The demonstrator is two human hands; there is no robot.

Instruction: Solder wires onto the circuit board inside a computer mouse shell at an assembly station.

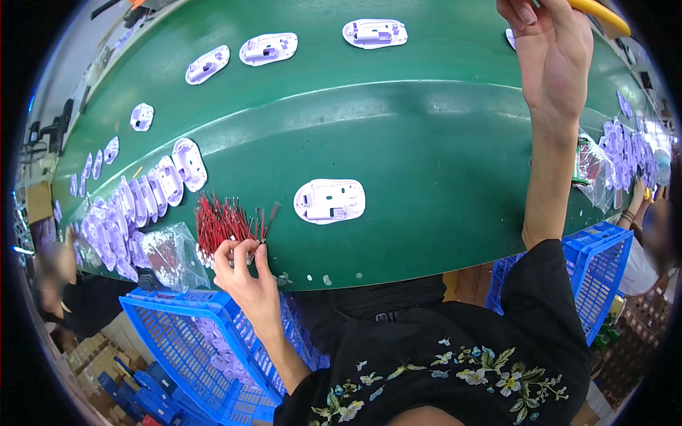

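My left hand [250,282] is at the near edge of the green work surface, its thumb and finger closed on a thin red wire [272,219] beside a heap of red wires [224,224] with white ends. Up at the top right, my right hand [554,57] is raised with curled fingers, partly cut off by the frame. A curved yellow tool [602,14] juts out beside it and seems to be in its grip; its working end is out of view. Between my arms lies a pale lilac plastic shell [329,201], its inner side up.
More shells [375,33] lie spaced along the far strip, with a row and pile [114,227] at left. A clear bag [170,255] of small parts sits beside the wires. Blue crates [206,355] stand below the edge; other people are at both sides.
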